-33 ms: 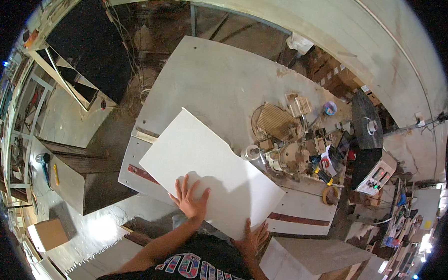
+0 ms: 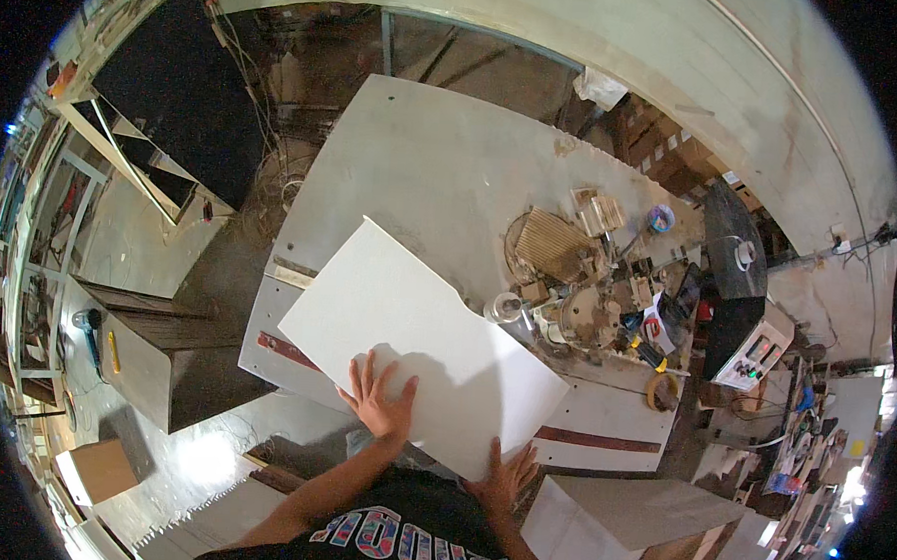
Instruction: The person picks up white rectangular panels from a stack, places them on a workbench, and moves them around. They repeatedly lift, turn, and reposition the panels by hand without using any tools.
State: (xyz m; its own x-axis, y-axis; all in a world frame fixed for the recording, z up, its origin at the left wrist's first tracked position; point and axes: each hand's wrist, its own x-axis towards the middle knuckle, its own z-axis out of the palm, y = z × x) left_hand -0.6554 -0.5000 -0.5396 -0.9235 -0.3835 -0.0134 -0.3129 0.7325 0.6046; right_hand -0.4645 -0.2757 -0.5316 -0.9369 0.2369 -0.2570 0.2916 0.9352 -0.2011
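Note:
A large white panel (image 2: 378, 297) lies at a slant on a grey worktable (image 2: 424, 159). Its far edge has a curved step that sits right by a pale round roller-like part (image 2: 503, 306) of the machine. My left hand (image 2: 381, 407) rests flat on the panel near its close edge, fingers spread. At the panel's near right corner is my right hand (image 2: 502, 475), fingers stretched apart along the edge; its underside is hidden. Neither hand is wrapped round anything.
Dusty machine parts (image 2: 577, 316) crowd the table's right half, beside a yellow-and-black hand tool (image 2: 648, 355) and a tape roll (image 2: 663, 391). A control box (image 2: 754, 345) stands farther right. Stacked panels (image 2: 618, 518) are close on my right; a grey cabinet (image 2: 155, 357) is at left.

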